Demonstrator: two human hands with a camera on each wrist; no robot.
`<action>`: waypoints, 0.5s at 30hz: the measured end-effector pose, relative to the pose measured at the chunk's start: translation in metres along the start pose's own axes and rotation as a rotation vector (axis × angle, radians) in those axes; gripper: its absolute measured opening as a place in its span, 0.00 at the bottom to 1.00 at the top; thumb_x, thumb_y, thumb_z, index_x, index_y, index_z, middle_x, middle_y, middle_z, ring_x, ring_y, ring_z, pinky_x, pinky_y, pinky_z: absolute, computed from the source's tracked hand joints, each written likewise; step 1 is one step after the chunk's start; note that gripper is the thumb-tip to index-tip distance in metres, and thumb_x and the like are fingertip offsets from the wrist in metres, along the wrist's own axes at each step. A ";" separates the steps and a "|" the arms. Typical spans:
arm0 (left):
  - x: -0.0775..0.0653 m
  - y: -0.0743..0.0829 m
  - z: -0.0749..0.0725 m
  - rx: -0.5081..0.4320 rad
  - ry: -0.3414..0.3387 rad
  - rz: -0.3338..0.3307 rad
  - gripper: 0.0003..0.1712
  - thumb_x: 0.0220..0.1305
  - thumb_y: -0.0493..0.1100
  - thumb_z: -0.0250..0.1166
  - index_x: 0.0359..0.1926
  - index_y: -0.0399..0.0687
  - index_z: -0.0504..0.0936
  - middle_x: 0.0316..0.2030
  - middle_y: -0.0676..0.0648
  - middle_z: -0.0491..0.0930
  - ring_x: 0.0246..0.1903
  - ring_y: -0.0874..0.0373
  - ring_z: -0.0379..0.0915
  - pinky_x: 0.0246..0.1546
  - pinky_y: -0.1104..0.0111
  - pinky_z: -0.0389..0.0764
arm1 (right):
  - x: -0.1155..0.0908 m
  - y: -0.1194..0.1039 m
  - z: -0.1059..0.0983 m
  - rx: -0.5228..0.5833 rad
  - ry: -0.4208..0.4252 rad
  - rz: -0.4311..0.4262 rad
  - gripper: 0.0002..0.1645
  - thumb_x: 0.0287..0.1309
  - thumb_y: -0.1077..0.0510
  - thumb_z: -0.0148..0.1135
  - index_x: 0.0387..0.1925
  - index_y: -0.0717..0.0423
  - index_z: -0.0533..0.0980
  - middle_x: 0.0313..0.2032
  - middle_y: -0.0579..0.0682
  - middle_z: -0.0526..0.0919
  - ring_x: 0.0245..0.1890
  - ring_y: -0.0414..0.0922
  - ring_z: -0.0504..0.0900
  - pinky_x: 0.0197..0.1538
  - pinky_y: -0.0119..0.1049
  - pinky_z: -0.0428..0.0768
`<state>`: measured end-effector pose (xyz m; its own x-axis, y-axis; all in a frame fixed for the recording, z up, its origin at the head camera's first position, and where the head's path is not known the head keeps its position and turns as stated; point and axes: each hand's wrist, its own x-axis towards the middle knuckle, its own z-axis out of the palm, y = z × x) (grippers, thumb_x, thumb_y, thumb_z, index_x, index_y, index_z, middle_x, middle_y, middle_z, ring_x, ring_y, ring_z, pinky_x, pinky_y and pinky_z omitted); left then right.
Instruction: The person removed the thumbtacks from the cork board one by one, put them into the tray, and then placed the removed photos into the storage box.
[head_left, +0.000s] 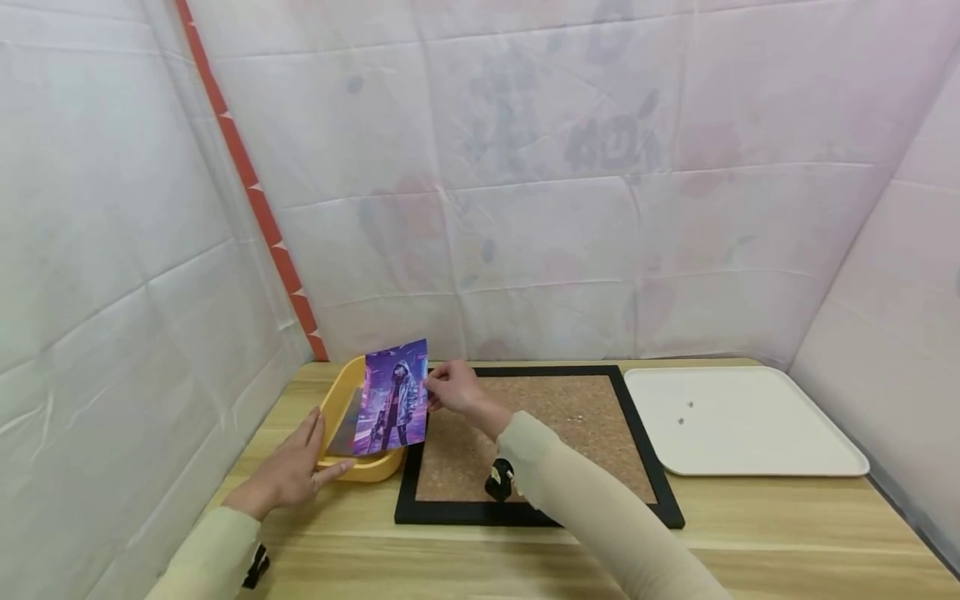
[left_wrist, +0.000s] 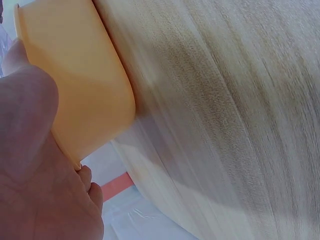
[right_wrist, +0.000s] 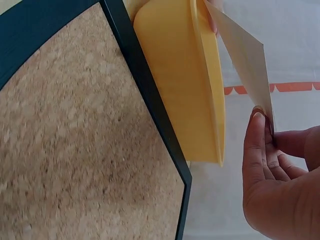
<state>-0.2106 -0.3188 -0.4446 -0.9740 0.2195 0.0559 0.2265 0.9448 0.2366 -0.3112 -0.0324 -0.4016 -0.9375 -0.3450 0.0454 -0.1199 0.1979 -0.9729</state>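
Observation:
Between thumb and fingertips, my right hand (head_left: 455, 387) pinches the right edge of a purple picture print (head_left: 395, 400). It shows a hooded figure in a neon city. The pale back of the print (right_wrist: 250, 60) faces the right wrist view, tilted up over the yellow tray (head_left: 367, 472). Another dark, flat sheet (head_left: 347, 423) lies in this tray, partly covered by the print. My left hand (head_left: 288, 471) rests against the tray's near-left corner, fingers extended along the left side and thumb along the front rim. In the left wrist view, the tray's outer wall (left_wrist: 75, 75) stands beside the thumb.
A cork board (head_left: 600, 433) with a black frame (head_left: 487, 513) lies right of the yellow tray, under my right forearm. Beyond it is a white tray (head_left: 750, 433) holding a few tiny pieces (head_left: 681, 421). White sheeting (head_left: 525, 208) walls the wooden table (head_left: 360, 542) at the back and sides.

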 end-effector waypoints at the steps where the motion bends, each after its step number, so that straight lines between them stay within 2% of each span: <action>1: 0.000 0.000 0.000 0.001 -0.001 -0.001 0.64 0.69 0.71 0.58 0.74 0.17 0.47 0.75 0.20 0.40 0.72 0.22 0.45 0.70 0.36 0.56 | 0.001 0.000 0.001 0.002 0.001 0.001 0.12 0.73 0.65 0.56 0.40 0.71 0.82 0.29 0.57 0.85 0.37 0.64 0.87 0.32 0.37 0.87; 6: 0.001 0.000 -0.002 -0.001 0.002 -0.002 0.64 0.69 0.71 0.58 0.75 0.18 0.47 0.75 0.20 0.41 0.72 0.21 0.46 0.70 0.36 0.57 | 0.007 0.001 0.007 0.004 0.016 0.007 0.11 0.73 0.65 0.56 0.39 0.69 0.82 0.28 0.56 0.85 0.35 0.61 0.87 0.32 0.37 0.87; 11: 0.002 0.000 -0.001 -0.007 -0.008 -0.011 0.64 0.69 0.72 0.57 0.75 0.18 0.47 0.76 0.21 0.39 0.73 0.22 0.45 0.71 0.37 0.55 | 0.012 0.002 0.012 0.003 0.050 0.021 0.11 0.73 0.66 0.56 0.38 0.69 0.82 0.26 0.56 0.85 0.26 0.51 0.86 0.30 0.36 0.86; 15: 0.001 0.000 -0.001 -0.011 -0.016 -0.015 0.64 0.68 0.73 0.57 0.75 0.19 0.47 0.76 0.21 0.39 0.73 0.22 0.44 0.71 0.37 0.55 | 0.014 0.001 0.020 -0.007 0.071 0.022 0.11 0.72 0.67 0.56 0.37 0.69 0.82 0.27 0.59 0.86 0.28 0.56 0.88 0.28 0.35 0.86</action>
<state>-0.2117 -0.3192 -0.4441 -0.9773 0.2088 0.0370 0.2114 0.9453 0.2483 -0.3180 -0.0553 -0.4069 -0.9608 -0.2742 0.0403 -0.1010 0.2113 -0.9722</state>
